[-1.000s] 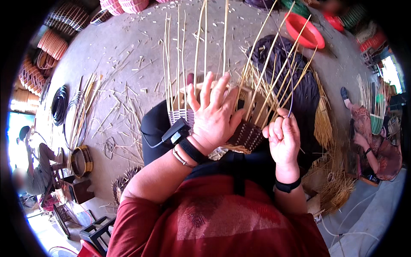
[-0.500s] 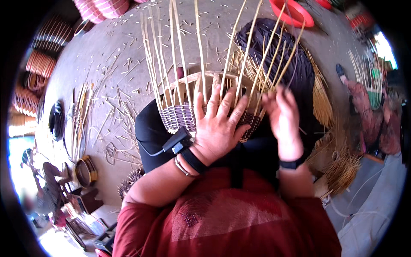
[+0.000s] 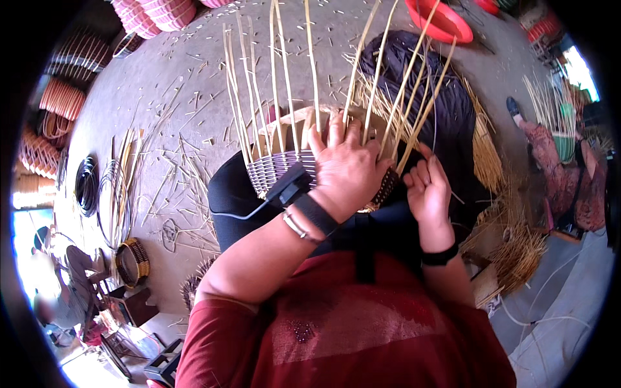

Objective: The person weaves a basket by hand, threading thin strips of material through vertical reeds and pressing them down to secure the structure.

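A half-woven basket [image 3: 277,173] rests on my lap, its lower wall woven in purple-grey and pale strands. Tall pale stakes [image 3: 312,71] stand up from the weave. Over the wall lies my left hand [image 3: 346,169], gripping the basket, its fingers reaching between the stakes and its thumb toward the right side. Just right of the basket is my right hand [image 3: 428,191], palm turned up, fingers curled, thumb and forefinger together near the rightmost stakes. A thin grey strand [image 3: 438,97] runs down to those fingertips. The basket's inside is partly hidden by my left hand.
A dark cloth bundle [image 3: 414,71] with straw lies beyond the basket, near a red basin [image 3: 440,21]. Stacked baskets [image 3: 63,97] line the left. A black coil [image 3: 86,184] and loose sticks [image 3: 119,187] lie on the floor. Other people sit at far left and right.
My left hand has shifted slightly right along the basket, its fingers now closer together. My right hand has lowered a little and curled its fingers. The basket has shifted slightly right.
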`<state>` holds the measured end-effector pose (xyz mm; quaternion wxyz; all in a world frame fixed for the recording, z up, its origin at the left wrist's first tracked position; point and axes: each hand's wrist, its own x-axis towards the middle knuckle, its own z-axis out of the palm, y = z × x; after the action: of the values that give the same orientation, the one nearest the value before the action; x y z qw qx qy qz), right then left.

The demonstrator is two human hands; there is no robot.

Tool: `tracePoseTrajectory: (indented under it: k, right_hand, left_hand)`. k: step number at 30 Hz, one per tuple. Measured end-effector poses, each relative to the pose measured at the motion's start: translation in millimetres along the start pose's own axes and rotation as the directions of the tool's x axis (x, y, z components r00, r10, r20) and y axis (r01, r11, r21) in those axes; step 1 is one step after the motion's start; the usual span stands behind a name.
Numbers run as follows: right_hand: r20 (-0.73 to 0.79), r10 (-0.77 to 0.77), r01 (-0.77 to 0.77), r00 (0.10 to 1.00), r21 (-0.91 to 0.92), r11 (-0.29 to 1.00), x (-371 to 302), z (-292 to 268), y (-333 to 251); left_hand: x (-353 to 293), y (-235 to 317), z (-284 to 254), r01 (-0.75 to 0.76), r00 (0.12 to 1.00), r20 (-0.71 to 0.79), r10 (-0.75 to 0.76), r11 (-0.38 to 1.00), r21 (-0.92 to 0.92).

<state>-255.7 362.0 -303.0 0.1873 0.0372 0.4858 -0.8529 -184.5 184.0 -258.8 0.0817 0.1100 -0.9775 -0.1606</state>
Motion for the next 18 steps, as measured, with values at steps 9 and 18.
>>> tracePoseTrajectory:
  k: [9, 18]
  right_hand:
    - [0.791, -0.091, 0.267, 0.605, -0.094, 0.959, -62.4, 175.0, -53.3]
    - [0.485, -0.116, -0.004, 0.867, 0.238, 0.971, 13.7, 71.9, 11.8]
  left_hand:
    - [-35.2, -95.4, -38.2, 0.004, 0.977, -0.156, -0.145, 0.743, -0.669]
    - [-46.9, -94.6, -0.2, 0.001, 0.834, -0.534, -0.140, 0.968, -0.252]
